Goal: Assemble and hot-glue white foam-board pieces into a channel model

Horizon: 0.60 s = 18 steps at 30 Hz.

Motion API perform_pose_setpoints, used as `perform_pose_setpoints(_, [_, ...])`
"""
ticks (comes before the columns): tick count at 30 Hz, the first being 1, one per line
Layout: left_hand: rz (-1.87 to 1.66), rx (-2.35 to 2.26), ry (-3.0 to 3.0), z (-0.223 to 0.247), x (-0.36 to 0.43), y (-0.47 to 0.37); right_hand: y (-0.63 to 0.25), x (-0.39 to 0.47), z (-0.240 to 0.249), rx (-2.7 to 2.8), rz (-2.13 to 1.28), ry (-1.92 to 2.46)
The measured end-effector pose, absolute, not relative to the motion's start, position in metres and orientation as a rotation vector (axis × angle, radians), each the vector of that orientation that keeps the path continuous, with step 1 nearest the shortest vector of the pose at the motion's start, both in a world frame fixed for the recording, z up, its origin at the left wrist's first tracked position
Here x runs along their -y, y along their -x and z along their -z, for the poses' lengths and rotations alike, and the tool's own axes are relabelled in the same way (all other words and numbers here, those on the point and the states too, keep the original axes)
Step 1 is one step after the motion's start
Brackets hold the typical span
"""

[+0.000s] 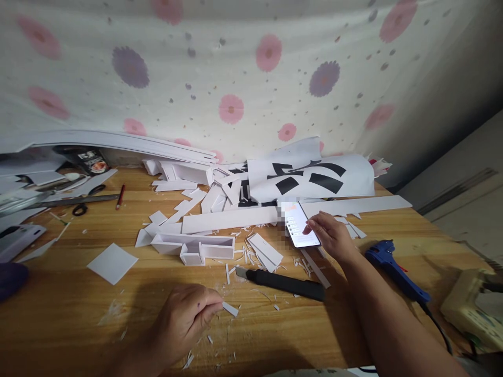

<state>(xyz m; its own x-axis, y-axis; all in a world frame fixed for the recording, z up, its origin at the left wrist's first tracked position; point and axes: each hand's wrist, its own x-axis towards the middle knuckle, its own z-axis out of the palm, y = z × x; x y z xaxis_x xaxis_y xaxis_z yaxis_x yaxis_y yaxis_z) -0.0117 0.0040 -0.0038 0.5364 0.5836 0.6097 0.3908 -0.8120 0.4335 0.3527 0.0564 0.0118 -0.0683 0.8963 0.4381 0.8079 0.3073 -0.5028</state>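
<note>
A small white strip is pinched at one end in the narrow grip of the left hand, above the near part of the bench. The right hand is placed at the lit screen of a smartphone, with its fingers bunched close together; whether its grip is closed on anything cannot be told. Between the hands, a black utility knife is laid with its blade pointed left. Behind it, a white compartmented piece is seen among scattered offcuts. A white square is set farther left, and a blue glue gun is positioned right of the right hand.
</note>
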Motion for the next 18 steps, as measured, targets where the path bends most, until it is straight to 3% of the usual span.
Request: perform_pose_setpoints(18, [-1.155, -0.833, -2.499, 0.0010, -0.0027, 0.0118, -0.3529, -0.0568, -0.0116, 1.901, -0.164, 1.500])
